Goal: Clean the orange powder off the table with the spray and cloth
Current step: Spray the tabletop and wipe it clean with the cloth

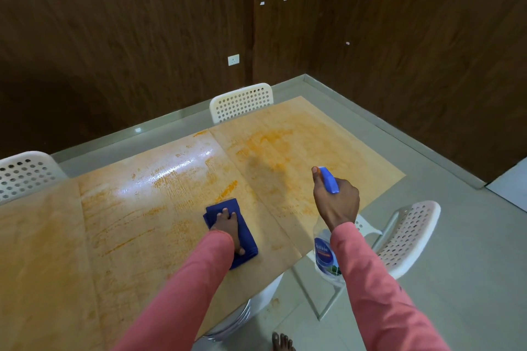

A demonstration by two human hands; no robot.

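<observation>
Orange powder point(228, 189) lies smeared in streaks over most of the light wooden table point(42, 251), with a wet glossy patch near the middle. My left hand point(228, 226) presses flat on a folded blue cloth point(248, 245) near the table's front edge. My right hand point(338, 204) grips the neck of a clear spray bottle point(323, 251) with a blue trigger head, held above the table's right front edge. The forefinger lies along the nozzle, which points away toward the right half of the table.
White perforated chairs stand at the far side point(242, 101), the left point(22, 172) and the right front point(407, 236). Dark wood-panelled walls enclose a grey tiled floor point(456, 251). A bare foot point(282, 342) shows below the table edge.
</observation>
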